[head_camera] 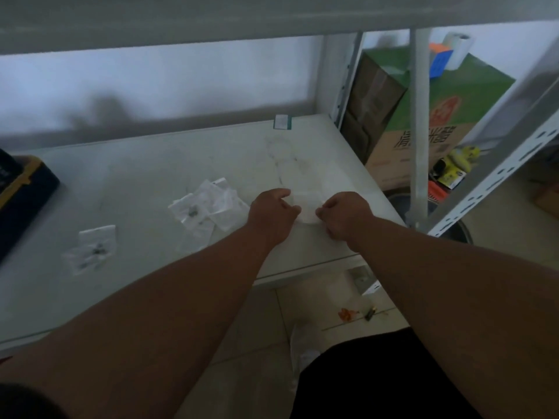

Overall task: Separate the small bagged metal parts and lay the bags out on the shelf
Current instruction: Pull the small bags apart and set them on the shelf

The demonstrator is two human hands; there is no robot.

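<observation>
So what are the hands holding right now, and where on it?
Both hands hold one clear plastic bag over the shelf: left hand pinches its left edge, right hand its right edge.

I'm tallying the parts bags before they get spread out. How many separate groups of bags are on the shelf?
3. One small cluster near the front left, a bigger pile mid-shelf, and a bag between both hands. Overlapping bags can't be counted singly.
</observation>
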